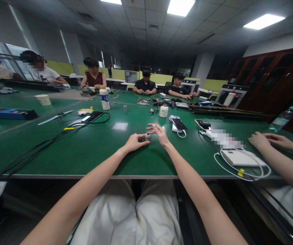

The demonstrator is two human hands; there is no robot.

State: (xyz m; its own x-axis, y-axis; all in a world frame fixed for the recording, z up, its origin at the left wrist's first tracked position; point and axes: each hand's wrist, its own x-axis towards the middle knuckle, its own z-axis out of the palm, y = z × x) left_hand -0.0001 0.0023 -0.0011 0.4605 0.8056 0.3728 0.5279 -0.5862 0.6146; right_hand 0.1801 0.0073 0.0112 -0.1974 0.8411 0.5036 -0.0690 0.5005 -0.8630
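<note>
On the green table in front of me stands a small grey metal cylinder (147,137) with a paler top, its exact kind too small to make out. My left hand (134,143) grips it from the left, thumb along the near side and fingers behind. Just to the right is my right hand (159,133), its fingers stretched out toward the cylinder's top. Whether those fingertips touch the top I cannot tell. A similar grey cylinder (125,108) stands farther off, left of the white jar (163,110).
Black cables (59,134) run across the left side of the green table (85,163). To the right lie a phone (179,124) and a white box (240,158) with a cable. A bottle (104,98) stands beyond. A neighbour's hands (261,141) rest at far right; several people sit opposite.
</note>
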